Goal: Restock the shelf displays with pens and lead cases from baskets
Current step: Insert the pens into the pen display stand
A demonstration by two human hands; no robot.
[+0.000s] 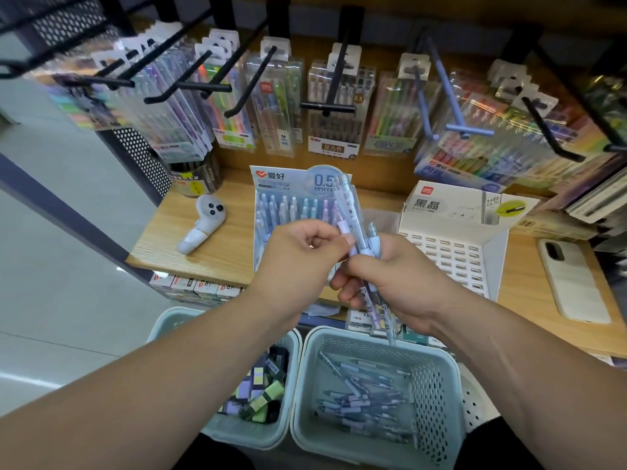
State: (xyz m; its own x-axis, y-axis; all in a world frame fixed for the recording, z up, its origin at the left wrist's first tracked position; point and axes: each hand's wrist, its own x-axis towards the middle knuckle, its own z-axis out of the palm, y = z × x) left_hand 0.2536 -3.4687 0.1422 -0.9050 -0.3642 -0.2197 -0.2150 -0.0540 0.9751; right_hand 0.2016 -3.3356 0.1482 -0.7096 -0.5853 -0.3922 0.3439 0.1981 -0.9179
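Pinching one pen [346, 201] from the right hand's [407, 283] clutched bundle [371, 301], the left hand [298, 259] next needs a free display box [288, 184] slot.

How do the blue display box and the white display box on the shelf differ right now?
The blue display box holds rows of upright pens; the white display box shows only empty slots where visible. The blue box's header reads 0.5 mm; the white box's reads HB 0.5. Both stand on the wooden shelf with raised header cards.
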